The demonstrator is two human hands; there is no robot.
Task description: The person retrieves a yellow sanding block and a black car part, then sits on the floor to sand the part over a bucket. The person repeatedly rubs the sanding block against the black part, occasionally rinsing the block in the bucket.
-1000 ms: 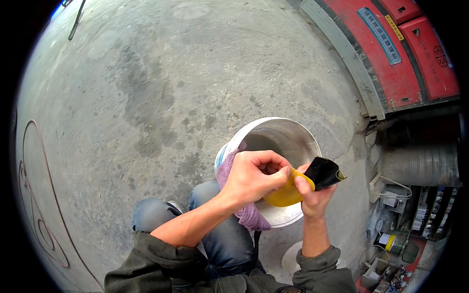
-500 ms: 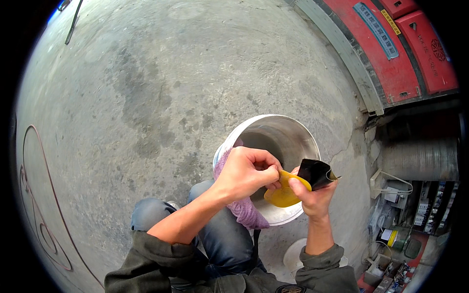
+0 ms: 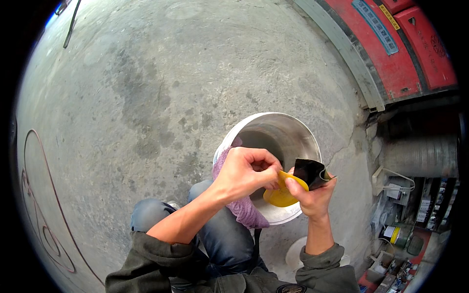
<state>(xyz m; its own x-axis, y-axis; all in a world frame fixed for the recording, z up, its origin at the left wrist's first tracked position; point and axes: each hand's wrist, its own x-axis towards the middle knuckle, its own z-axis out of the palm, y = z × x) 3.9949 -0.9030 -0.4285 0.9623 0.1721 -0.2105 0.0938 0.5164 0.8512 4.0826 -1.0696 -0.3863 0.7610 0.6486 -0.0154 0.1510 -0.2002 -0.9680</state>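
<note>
Over a white bucket (image 3: 304,139), both of my hands are on a thin yellow pad (image 3: 281,197) with a rounded edge. My left hand (image 3: 248,168) is closed, its thumb and fingertips pinching the pad's upper left edge. On the other side, my right hand (image 3: 314,198) grips the pad under its thumb. The same hand also holds a black curled sheet (image 3: 308,172), sandpaper by its look, bent upward behind the pad. A purple cloth (image 3: 245,213) drapes over the bucket's near left rim, beside my left wrist. My right fingers are partly hidden behind the sheet.
The bucket stands on stained concrete floor (image 3: 146,97) by my knees. A pale round object (image 3: 294,253) is near my right forearm. Red cabinets (image 3: 391,63) line the far right, with cluttered shelves and a yellow-banded can (image 3: 391,234) below. A thin hose (image 3: 53,195) loops at left.
My right hand, the yellow pad and the black sheet have shifted slightly to the left. My left hand keeps its pinch, almost unmoved. The view has tilted a little.
</note>
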